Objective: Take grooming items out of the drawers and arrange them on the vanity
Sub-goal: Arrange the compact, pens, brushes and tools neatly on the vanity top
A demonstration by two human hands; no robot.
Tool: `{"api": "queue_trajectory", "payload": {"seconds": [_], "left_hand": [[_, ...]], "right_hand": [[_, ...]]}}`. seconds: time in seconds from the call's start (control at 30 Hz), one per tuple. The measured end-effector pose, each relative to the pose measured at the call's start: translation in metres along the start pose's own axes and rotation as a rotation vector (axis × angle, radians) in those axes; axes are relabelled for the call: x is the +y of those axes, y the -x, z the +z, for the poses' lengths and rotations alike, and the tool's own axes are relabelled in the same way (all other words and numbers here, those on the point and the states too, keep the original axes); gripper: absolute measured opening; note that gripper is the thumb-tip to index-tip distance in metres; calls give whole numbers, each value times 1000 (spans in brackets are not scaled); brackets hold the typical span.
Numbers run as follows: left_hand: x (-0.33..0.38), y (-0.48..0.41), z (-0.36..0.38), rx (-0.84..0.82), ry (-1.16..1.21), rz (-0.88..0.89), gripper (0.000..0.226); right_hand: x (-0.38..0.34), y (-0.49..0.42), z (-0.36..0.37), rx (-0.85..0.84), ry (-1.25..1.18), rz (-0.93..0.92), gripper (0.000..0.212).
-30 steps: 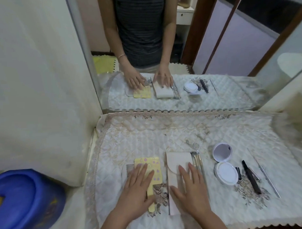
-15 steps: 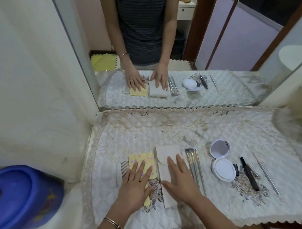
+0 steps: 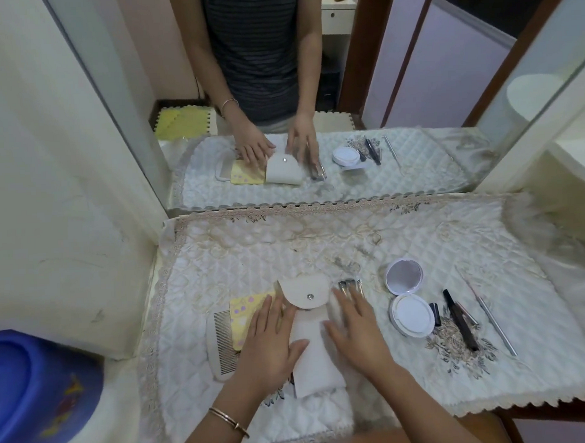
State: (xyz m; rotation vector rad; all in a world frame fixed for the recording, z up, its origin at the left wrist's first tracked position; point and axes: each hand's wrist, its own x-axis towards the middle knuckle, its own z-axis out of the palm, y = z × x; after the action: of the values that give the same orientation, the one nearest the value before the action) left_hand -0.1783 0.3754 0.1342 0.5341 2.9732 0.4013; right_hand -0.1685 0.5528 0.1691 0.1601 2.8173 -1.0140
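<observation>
Partly, flat left hand (image 3: 269, 348) hides yellow card (image 3: 246, 309); flat right hand (image 3: 358, 331) hides brushes (image 3: 348, 284)

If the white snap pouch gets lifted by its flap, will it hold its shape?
Probably not: the white pouch looks thin and soft, lying flat, so it would likely droop. It seems light, perhaps empty, since the brushes lie beside it under the right hand.
</observation>
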Motion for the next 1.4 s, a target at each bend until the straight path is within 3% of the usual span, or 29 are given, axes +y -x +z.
{"api": "queue_trajectory", "payload": {"seconds": [0.07,0.13,0.23,0.3,0.43,0.57,0.67,0.87,1.0,1.13,1.27,1.4], "left_hand": [[11,-6,-7,53,141,-45,64],[21,-8,-17,115,248,-81,51],[31,-10,-18,218,248,-16,36],[34,-10,-10,137,132,57,47],[38,-9,4,-172,-64,48,92],[33,-9,5,-296,-22,74,99],[29,-9,1,-309,-5,64,100],[40,-10,-9,-275,34,125,86],[59,-15,-7,-152,-4,187,67],[84,-21,11,-142,-19,172,50],[98,-28,17,-103,-108,69,45],[107,-27,21,-15,-41,-26,40]], "right_hand": [[14,0,-12,58,20,53,56],[26,2,-17,29,37,103,54],[37,12,-10,-29,70,114,54],[37,18,-2,-25,78,108,53],[35,14,5,22,93,102,54],[30,3,3,-84,109,54,49],[25,3,6,-37,-1,58,44],[24,9,3,146,-279,226,34],[28,5,-6,284,-347,270,28],[41,0,-11,276,-154,176,29],[50,-1,-9,123,36,61,13],[51,-9,-15,-8,282,13,26]]}}
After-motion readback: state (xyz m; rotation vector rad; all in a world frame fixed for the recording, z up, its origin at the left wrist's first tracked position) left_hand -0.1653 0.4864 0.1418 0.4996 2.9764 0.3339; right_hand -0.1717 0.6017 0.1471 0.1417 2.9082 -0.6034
